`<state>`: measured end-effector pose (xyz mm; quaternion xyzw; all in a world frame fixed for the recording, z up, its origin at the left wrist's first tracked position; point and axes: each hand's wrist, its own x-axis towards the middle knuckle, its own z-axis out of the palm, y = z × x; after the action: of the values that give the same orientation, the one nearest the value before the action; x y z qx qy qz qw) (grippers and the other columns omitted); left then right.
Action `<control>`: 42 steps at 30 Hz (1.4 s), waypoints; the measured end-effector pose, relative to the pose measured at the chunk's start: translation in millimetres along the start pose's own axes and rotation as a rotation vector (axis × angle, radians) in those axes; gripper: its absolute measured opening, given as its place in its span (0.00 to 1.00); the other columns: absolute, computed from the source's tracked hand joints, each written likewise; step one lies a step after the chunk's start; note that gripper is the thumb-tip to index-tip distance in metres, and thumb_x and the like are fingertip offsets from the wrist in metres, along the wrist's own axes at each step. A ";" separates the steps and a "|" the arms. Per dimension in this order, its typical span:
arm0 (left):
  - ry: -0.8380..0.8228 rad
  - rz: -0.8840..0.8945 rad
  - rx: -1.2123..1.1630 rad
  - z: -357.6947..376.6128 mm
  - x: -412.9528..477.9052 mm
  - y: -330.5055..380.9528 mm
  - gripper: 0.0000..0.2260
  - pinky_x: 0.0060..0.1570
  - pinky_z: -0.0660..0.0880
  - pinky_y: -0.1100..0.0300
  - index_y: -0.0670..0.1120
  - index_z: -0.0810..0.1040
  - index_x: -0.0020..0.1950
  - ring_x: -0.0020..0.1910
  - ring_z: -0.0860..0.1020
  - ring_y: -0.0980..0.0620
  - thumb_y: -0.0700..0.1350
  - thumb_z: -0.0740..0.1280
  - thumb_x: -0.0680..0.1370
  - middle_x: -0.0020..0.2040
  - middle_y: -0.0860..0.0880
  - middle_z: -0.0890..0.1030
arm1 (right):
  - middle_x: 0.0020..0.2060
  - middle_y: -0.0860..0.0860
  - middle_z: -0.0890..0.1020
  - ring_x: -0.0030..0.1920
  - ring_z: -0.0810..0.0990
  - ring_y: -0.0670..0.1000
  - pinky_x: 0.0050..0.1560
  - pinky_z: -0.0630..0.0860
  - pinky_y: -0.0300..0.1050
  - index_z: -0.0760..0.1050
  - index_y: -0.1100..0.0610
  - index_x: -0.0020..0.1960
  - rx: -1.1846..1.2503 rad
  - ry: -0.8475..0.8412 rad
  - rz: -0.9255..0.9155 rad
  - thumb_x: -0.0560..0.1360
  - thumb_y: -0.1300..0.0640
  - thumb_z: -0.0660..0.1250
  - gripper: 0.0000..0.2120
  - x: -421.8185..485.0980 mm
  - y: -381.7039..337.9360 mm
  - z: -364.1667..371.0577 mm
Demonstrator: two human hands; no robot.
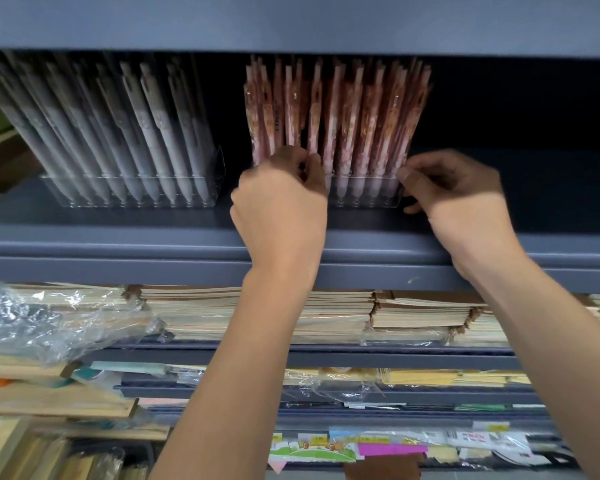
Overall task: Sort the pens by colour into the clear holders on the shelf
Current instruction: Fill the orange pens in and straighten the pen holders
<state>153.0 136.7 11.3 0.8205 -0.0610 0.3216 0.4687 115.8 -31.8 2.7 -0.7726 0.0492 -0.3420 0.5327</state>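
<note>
the grey shelf (118, 237) runs across the whole view. below the shelf lie stacks of notebooks (423, 313) and crumpled plastic wrap (32, 323). on the shelf's left part a clear holder (129, 199) carries white pens (146, 126) leaning left. at the shelf's middle a second clear holder (368, 197) carries pink pens (354, 112) standing close together. the left hand (278, 202), over the shelf's front edge, pinches one pink pen near that row's left end. the right hand (461, 192), also over the shelf, curls thumb and fingers round the second holder's right end.

Pale grey-white pens (146, 133), pink-brown patterned pens (343, 116), grey-blue shelf (118, 237).
</note>
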 end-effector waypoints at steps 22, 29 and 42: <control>-0.076 -0.004 -0.013 0.3 -10.1 13.7 0.10 0.41 0.78 0.51 0.52 0.86 0.51 0.39 0.81 0.42 0.52 0.66 0.78 0.40 0.48 0.86 | 0.38 0.46 0.85 0.38 0.82 0.47 0.37 0.78 0.39 0.81 0.47 0.42 -0.024 0.021 0.005 0.74 0.57 0.72 0.05 0.3 3.4 0.8; -0.087 -0.001 0.091 9.0 -8.0 14.8 0.11 0.32 0.62 0.58 0.49 0.71 0.36 0.32 0.67 0.45 0.48 0.64 0.78 0.30 0.49 0.71 | 0.39 0.47 0.85 0.39 0.82 0.46 0.37 0.78 0.38 0.81 0.48 0.44 -0.017 0.021 0.009 0.74 0.57 0.72 0.04 0.4 3.2 0.6; -0.010 -0.035 -0.062 8.2 -8.6 14.8 0.05 0.37 0.78 0.52 0.48 0.83 0.46 0.37 0.82 0.43 0.48 0.69 0.77 0.37 0.49 0.84 | 0.36 0.45 0.84 0.36 0.81 0.45 0.37 0.79 0.41 0.81 0.47 0.43 -0.021 0.027 0.006 0.74 0.56 0.72 0.04 1.4 5.7 0.2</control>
<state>144.1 120.2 14.2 0.8081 -0.0590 0.3071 0.4992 118.7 -34.8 -1.6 -0.7733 0.0623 -0.3502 0.5248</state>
